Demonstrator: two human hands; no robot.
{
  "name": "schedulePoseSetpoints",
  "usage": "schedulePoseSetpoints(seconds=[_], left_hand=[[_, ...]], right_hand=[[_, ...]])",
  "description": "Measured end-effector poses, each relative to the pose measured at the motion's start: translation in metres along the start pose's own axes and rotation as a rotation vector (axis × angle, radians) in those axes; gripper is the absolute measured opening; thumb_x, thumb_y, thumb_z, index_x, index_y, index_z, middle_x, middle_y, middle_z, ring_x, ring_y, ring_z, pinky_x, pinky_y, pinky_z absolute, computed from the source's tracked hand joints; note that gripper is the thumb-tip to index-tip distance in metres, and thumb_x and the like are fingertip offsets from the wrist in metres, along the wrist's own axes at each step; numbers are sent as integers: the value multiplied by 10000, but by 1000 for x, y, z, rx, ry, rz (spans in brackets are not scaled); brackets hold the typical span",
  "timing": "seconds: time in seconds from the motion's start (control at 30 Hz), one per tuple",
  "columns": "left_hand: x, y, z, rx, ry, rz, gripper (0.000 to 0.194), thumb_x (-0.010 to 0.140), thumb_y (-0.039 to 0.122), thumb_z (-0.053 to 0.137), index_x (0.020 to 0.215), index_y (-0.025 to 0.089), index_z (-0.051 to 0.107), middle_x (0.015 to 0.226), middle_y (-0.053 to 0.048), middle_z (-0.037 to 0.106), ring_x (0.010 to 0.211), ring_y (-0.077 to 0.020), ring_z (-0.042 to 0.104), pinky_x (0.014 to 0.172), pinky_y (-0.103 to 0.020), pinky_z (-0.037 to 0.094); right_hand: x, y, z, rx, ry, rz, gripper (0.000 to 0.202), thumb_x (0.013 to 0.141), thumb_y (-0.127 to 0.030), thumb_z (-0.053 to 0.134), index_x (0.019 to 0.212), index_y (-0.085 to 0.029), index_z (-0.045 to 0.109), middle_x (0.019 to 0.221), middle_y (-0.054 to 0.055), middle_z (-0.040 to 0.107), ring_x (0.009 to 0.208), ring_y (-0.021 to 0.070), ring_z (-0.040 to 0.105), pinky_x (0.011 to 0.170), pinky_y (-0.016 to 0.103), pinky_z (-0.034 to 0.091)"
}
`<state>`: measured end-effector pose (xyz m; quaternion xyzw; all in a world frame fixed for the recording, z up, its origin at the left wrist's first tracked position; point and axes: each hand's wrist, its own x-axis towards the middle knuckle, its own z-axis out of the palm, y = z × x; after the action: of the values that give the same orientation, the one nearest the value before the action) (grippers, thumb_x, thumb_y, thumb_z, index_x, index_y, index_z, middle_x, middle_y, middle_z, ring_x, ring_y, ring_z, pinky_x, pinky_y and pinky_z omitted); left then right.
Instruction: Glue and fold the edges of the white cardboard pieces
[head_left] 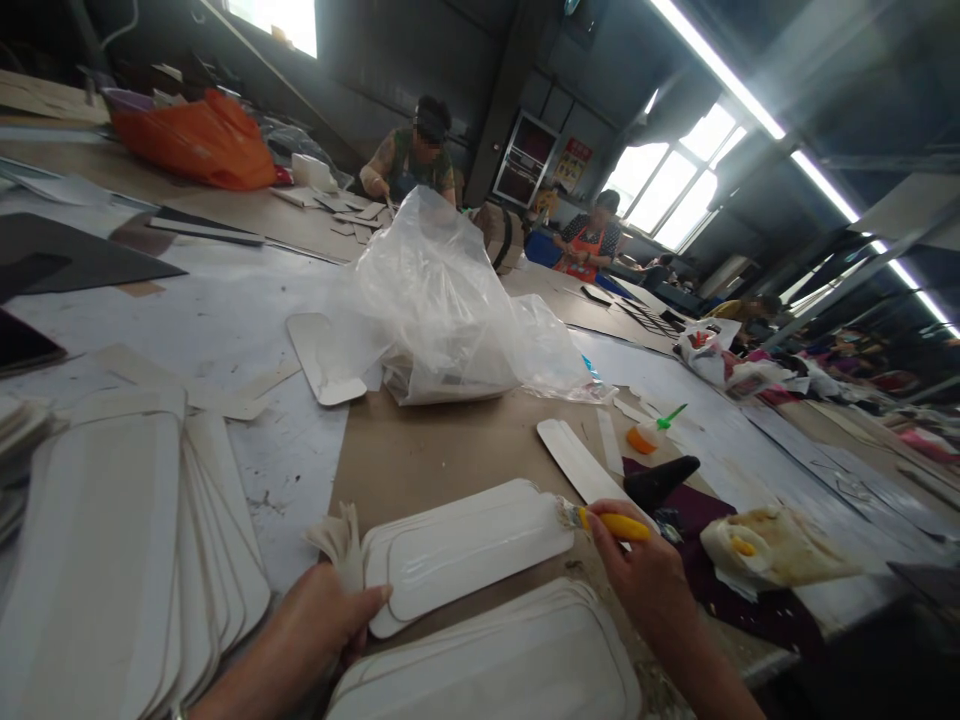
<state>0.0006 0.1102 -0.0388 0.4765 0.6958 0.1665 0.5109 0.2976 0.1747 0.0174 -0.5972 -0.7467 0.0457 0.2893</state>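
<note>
My right hand (637, 565) grips a small brush (611, 524) by its yellow handle. The bristles touch the right end of a white round-cornered panel (480, 540), the top one of a short stack; its surface shines wet in places. My left hand (319, 615) is closed round a fanned bunch of thin off-white pieces (341, 540), and its thumb presses on the left end of the stack. Closer to me lies a second stack of similar panels (502, 660), partly cut off by the lower edge. A single narrow white panel (581, 455) lies beyond the brush.
A tall pile of panels (97, 540) stands at left. Behind the work sit a clear plastic bag (442, 300), a small orange bottle with green tip (652, 432) and a glue-stained container (772, 550) at right. Two co-workers (420, 160) are across the tables.
</note>
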Motion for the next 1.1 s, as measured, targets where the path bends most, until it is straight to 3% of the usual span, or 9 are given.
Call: schedulePoseSetpoints(seconds=[0.2,0.37,0.47,0.67,0.83,0.97,1.1], left_hand=[[-1,1,0,-23,27,20,339,597,454,389,342,232,414,467,-119,528,536,-264,568,612,-336,409],[-3,-1,0,-46,35,17,339,600,434,395,330,230,405,455,-116,523,523,-263,570,575,-326,404],[-3,-3,1,-62,38,28,346,621,410,401,325,229,405,452,-120,535,512,-259,569,584,-327,407],[-6,0,0,-121,28,25,338,674,330,429,363,205,467,489,-121,581,520,-239,579,561,-297,415],[-8,2,-1,-122,37,-13,337,696,270,471,370,186,478,492,-118,589,521,-226,586,531,-269,408],[-8,4,-2,-112,31,-29,357,730,225,458,378,174,487,472,-97,578,499,-207,574,543,-260,412],[-10,9,-4,-94,30,-42,393,753,217,454,362,179,473,459,-87,564,498,-204,572,566,-261,419]], right_hand=[[-3,-13,1,44,-97,35,258,854,-437,439,827,-217,571,803,45,646,709,199,618,675,305,475],[1,-10,-7,21,-39,38,270,836,-448,453,828,-204,570,799,49,640,696,198,610,687,315,464],[-1,-15,-4,62,-98,67,285,824,-461,463,821,-200,575,798,52,636,693,207,605,688,333,462],[-12,-63,12,441,-264,227,330,790,-522,536,835,-201,597,692,28,628,646,202,612,624,305,486],[-21,-90,41,793,-363,278,316,784,-491,579,837,-180,598,747,50,637,635,180,594,619,291,496],[-22,-79,54,748,-372,264,341,774,-500,585,844,-166,585,729,56,617,626,185,585,603,296,494],[-14,-53,38,440,-251,197,347,782,-523,542,839,-186,597,732,50,626,650,202,606,638,305,496]])
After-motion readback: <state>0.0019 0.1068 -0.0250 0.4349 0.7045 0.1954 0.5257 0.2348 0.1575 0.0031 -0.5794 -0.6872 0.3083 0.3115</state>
